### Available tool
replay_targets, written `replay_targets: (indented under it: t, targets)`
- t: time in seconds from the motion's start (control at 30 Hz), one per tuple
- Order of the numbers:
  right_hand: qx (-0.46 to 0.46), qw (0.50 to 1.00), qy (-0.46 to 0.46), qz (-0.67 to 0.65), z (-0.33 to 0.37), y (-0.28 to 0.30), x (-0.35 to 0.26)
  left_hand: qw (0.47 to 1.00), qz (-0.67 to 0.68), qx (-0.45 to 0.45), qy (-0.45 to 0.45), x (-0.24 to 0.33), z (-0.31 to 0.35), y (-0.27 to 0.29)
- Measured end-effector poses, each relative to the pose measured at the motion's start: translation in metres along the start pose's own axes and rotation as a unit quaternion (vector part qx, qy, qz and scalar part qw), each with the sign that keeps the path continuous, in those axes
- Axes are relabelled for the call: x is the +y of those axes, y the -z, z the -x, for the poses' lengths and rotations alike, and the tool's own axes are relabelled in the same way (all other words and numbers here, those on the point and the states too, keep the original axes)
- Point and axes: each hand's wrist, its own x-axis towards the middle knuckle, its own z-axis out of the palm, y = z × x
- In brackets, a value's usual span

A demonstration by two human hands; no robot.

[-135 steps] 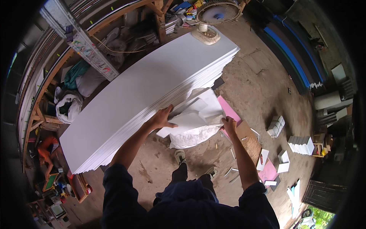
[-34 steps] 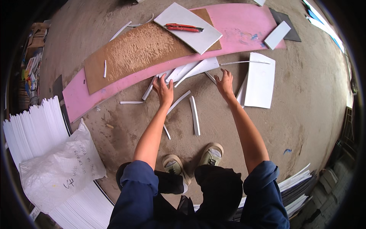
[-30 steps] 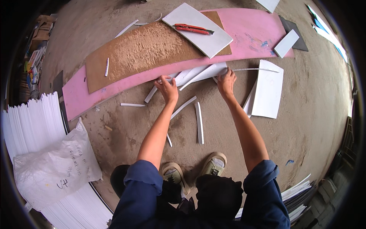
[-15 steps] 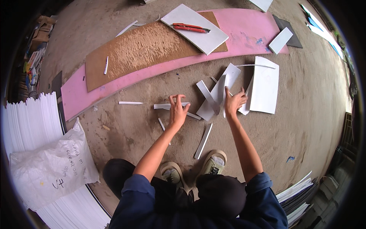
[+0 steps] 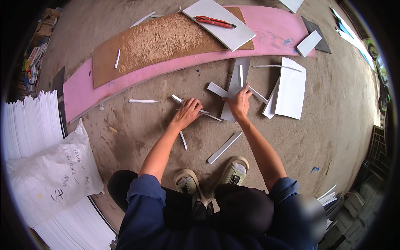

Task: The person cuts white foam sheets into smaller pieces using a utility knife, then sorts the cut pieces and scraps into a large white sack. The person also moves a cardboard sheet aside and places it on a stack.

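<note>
Bare concrete floor (image 5: 137,137) strewn with white strips (image 5: 225,147); left hand (image 5: 186,113) and right hand (image 5: 238,104) press flat, grip spread.

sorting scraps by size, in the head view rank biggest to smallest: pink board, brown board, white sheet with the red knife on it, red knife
1. pink board
2. brown board
3. white sheet
4. red knife

The fisheye bends edges, but the gaps are clear enough to rank.
</note>
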Motion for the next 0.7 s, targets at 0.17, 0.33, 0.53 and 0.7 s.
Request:
replay_targets:
  t: [0.17, 0.33, 0.53, 0.7]
  targets:
    - [-0.08, 0.988, -0.005, -0.132, -0.033, 0.013, 0.048, 0.991, 0.001, 0.123, -0.055, -0.017, 0.006, 0.004]
    - [-0.108, 0.988, 0.093, -0.055, -0.046, 0.073, 0.055, 0.98, 0.054, 0.102, 0.16, -0.025, 0.036, 0.05]
    - [-0.086, 0.965, 0.238, 0.063, -0.053, 0.069, 0.06, 0.899, 0.086, -0.019, 0.428, 0.007, 0.078, 0.027]
    - [-0.093, 0.956, 0.251, 0.116, -0.077, 0.057, 0.067, 0.863, 0.089, -0.076, 0.491, 0.024, 0.08, 0.016]
